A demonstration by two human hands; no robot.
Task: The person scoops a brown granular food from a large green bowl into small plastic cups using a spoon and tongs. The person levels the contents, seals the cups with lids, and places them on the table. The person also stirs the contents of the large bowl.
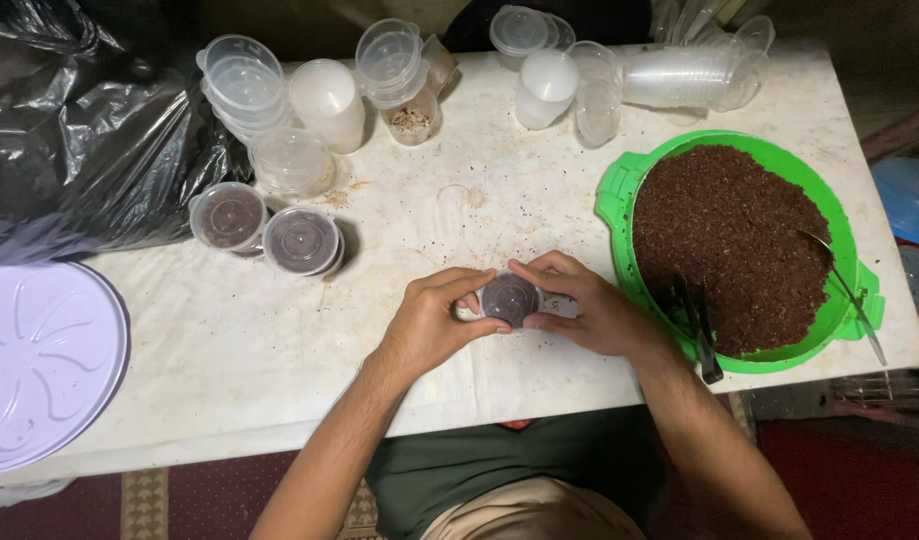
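Small lidded plastic cup (pixel 508 298), filled with dark brown matter, sits near the bench (pixel 279 350) centre, clasped between the left hand (pixel 431 322) at its 9 o'clock and the right hand (pixel 579 305) at its 3 o'clock, both equally near, fingers curled on its rim.

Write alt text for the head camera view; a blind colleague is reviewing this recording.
Both hands, left hand and right hand, hold a small lidded plastic cup of brown material over a stained white table. A green basin of the brown material sits right; two filled cups and empty cups lie behind.
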